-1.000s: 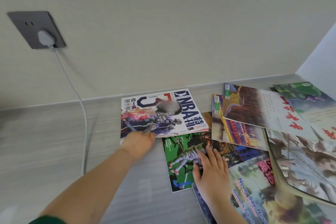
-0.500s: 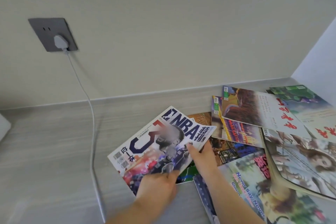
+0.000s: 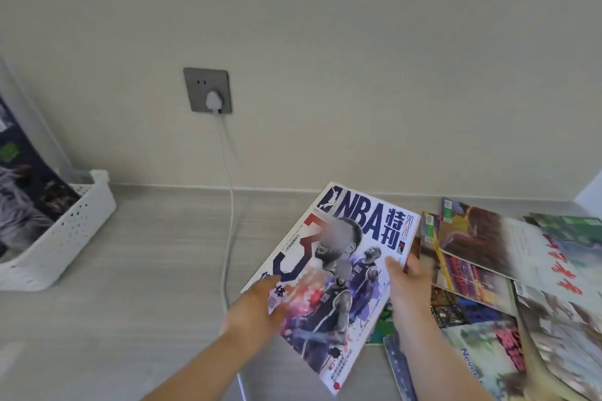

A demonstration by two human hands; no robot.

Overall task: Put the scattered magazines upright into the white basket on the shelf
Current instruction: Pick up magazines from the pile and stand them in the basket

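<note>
The shelf (image 3: pixel 146 270) was long and grey and ran along the wall. On its right end lay a pile (image 3: pixel 488 254) of magazines, flat and messy, one on top of another. Far off at the left end stood the white basket (image 3: pixel 65 237). A dark magazine (image 3: pixel 22 198) was already leaning in it. A white cord (image 3: pixel 228 205) came down from a plug in the wall onto the shelf, between the basket and the pile.

The NBA magazine (image 3: pixel 351 237) was up off the shelf, just left of the pile. It was tilted, with its cover facing up. Both hands held it. The right hand (image 3: pixel 407 280) gripped the right edge, with the thumb on the cover and the rest tucked behind. The left hand (image 3: pixel 257 306) held the left edge lower down. It was blurry, but its fingers (image 3: pixel 272 283) looked closed on the paper.

The NBA magazine looked thin and light. It would likely be floppy, so one hand at a corner would let it bend and sag. The cover looked shiny, so it could slip. Holding both long edges seemed a good way. The spine side would be the stiffest place to hold. A hard squeeze could crease it. To stand up in the basket, it would likely need to lean on the dark magazine.
</note>
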